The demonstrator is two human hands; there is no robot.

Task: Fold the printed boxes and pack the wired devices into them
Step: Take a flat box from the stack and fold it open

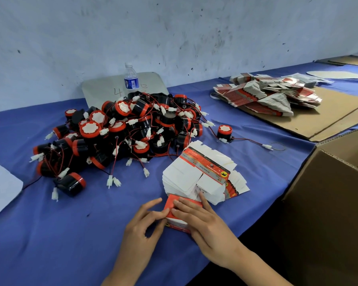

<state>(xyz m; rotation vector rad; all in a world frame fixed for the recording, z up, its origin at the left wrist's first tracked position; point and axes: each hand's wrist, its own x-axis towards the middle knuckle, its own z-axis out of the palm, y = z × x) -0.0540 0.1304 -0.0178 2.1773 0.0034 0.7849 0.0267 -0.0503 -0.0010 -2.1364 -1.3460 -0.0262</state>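
Note:
A red and white printed box (171,205) stands on the blue cloth near the front edge. My left hand (142,230) pinches its left side and my right hand (203,228) presses fingers on its red top flap. Just behind it lies a stack of flat printed boxes (196,178), white sides up. A big heap of black and red wired devices (120,133) with white plugs fills the middle of the table. One lone device (224,132) sits to the heap's right, its wire trailing right.
An open cardboard carton (329,193) stands at the right. More flat boxes (267,96) are piled on a cardboard sheet (327,118) at the back right. A water bottle (131,78) stands against a grey tray by the wall. A white sheet (0,186) lies far left.

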